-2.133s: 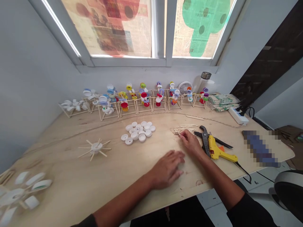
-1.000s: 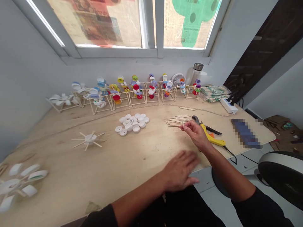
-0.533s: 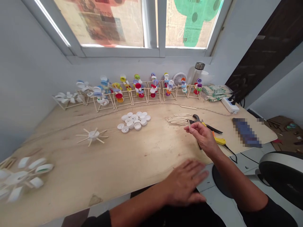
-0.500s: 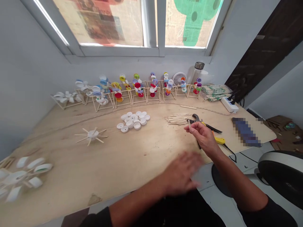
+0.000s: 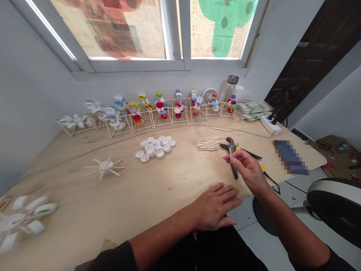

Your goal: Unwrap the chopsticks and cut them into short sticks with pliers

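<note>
My right hand (image 5: 249, 169) pinches a short wooden stick (image 5: 230, 154) upright between thumb and fingers, above the right part of the table. Just behind it lies a pair of pliers (image 5: 233, 171) with black handles, partly hidden by the hand. Palm down at the front edge of the table, my left hand (image 5: 216, 207) has its fingers spread and holds nothing. A pile of cut wooden sticks (image 5: 210, 143) sits left of the pliers. Further left are several white bottle caps (image 5: 152, 150) in a cluster and a white hub with sticks radiating from it (image 5: 106, 166).
Small stick-framed wheels with coloured caps (image 5: 160, 109) line the back. A bigger white-capped wheel (image 5: 14, 222) lies front left. On the right are bagged sticks (image 5: 255, 110), a power strip (image 5: 270, 125), a phone-like blurred object (image 5: 291, 157) and a yellow corded tool (image 5: 263, 168).
My left hand, blurred before, now shows sharply at the table's front edge. My right hand has shifted slightly right and down with the stick, and more of the pliers shows.
</note>
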Demonstrator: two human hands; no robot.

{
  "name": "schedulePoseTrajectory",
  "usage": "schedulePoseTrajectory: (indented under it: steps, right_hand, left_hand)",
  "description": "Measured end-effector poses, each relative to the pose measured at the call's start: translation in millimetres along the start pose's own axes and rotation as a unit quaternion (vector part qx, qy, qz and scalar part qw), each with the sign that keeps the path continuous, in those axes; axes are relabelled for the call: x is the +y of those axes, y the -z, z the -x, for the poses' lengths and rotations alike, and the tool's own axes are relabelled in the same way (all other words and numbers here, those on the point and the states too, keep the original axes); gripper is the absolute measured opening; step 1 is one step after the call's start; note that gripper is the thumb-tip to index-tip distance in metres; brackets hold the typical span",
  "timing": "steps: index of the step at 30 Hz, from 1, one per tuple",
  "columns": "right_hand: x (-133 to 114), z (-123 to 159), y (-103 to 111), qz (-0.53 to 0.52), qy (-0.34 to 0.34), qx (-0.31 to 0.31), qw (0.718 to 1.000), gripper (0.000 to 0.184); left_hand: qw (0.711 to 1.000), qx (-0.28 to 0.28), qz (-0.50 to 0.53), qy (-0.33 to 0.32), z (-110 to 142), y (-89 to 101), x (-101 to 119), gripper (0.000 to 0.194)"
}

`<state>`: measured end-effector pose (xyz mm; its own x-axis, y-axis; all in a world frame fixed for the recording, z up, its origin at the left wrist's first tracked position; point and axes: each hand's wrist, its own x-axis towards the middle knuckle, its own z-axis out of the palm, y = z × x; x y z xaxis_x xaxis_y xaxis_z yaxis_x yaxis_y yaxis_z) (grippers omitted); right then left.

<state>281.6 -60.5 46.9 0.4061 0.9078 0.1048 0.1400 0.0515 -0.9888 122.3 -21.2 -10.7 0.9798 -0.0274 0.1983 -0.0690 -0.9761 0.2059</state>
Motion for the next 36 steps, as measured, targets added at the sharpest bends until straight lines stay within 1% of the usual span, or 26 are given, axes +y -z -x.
schedulePoseTrajectory:
  steps: [1,2,3,5,6,7,8,10,13,14,15,16,18,20,23,24,26,28,30,33,34,36]
  right_hand:
    - [0.8,0.4,0.2,0.001,-0.003,0.004,1.000,0.022]
    - [1.5,0.8,0.4,0.005,-0.007,0.006,1.000,0.022]
    - [1.9,1.2,0.6,0.009,-0.009,0.006,1.000,0.022]
    - [2.1,2.3,0.9,0.018,-0.012,0.000,1.000,0.023]
    - [1.9,3.0,1.1,0.020,-0.013,-0.002,1.000,0.023]
    - [1.7,3.8,1.4,0.021,-0.013,-0.001,1.000,0.022]
    - [1.5,4.8,1.6,0.021,-0.012,0.004,1.000,0.022]
    - [1.2,6.7,1.7,0.025,-0.014,0.017,0.999,0.021]
    - [1.1,9.8,0.2,0.034,-0.017,0.021,0.999,0.019]
    - [1.2,10.9,-0.9,0.036,-0.018,0.019,0.999,0.018]
    - [1.4,11.8,-2.3,0.036,-0.019,0.017,0.999,0.018]
    - [1.7,12.7,-3.8,0.036,-0.019,0.017,0.999,0.018]
    - [2.4,13.8,-7.3,0.035,-0.018,0.015,0.999,0.018]
    - [3.1,14.1,-11.1,0.033,-0.016,0.009,0.999,0.019]
    - [2.5,14.5,-16.9,0.032,-0.011,-0.006,0.999,0.019]
    - [1.8,14.9,-18.8,0.034,-0.010,-0.010,0.999,0.019]
    - [-0.2,16.2,-22.5,0.040,-0.011,-0.018,0.999,0.019]
    - [-1.7,17.9,-25.9,0.042,-0.013,-0.028,0.999,0.019]
    - [-1.4,19.6,-29.2,0.039,-0.017,-0.033,0.999,0.019]
    - [4.1,20.7,-34.3,0.040,-0.015,-0.045,0.998,0.020]
    - [7.2,20.6,-36.0,0.049,-0.014,-0.060,0.997,0.020]
    - [14.1,19.5,-39.7,0.083,-0.011,-0.100,0.991,0.020]
  left_hand:
    - [1.000,0.010,0.001,0.007,1.5,1.2,-2.5,0.055]
    - [0.999,0.023,-0.005,0.043,0.8,1.1,-8.1,0.055]
    - [0.994,0.036,-0.017,0.104,-2.0,-0.1,-15.4,0.057]
    - [0.970,0.046,-0.043,0.235,-10.8,-5.0,-28.7,0.062]
    - [0.963,0.041,-0.048,0.261,-15.2,-7.8,-31.5,0.064]
    - [0.964,0.037,-0.050,0.259,-18.5,-10.0,-30.6,0.066]
    - [0.969,0.032,-0.049,0.241,-20.3,-11.5,-25.5,0.066]
    - [0.981,0.025,-0.041,0.186,-19.2,-11.2,-5.1,0.066]
    - [0.996,0.026,-0.025,0.086,-10.2,-4.6,32.6,0.062]
    - [0.997,0.031,-0.015,0.065,-6.9,-2.0,41.6,0.061]
    - [0.998,0.038,-0.009,0.057,-3.8,0.1,47.2,0.059]
    - [0.996,0.047,-0.007,0.070,-1.2,1.4,49.1,0.058]
    - [0.988,0.060,-0.016,0.139,2.8,0.6,43.1,0.059]
    - [0.973,0.061,-0.030,0.221,6.9,-4.1,28.8,0.064]
    - [0.948,0.056,-0.040,0.310,20.5,-11.3,5.5,0.070]
    - [0.937,0.057,-0.045,0.342,28.9,-12.0,-0.7,0.070]
    - [0.905,0.061,-0.063,0.417,53.0,-10.2,-9.4,0.069]
    - [0.868,0.058,-0.085,0.485,86.2,-4.3,-12.2,0.069]
    - [0.824,0.052,-0.112,0.554,125.7,3.5,-7.9,0.067]
    - [0.739,0.038,-0.144,0.657,188.5,13.5,13.7,0.064]
    - [0.707,0.036,-0.151,0.690,208.7,15.1,25.0,0.063]
    - [0.641,0.050,-0.167,0.747,246.4,13.9,52.0,0.061]
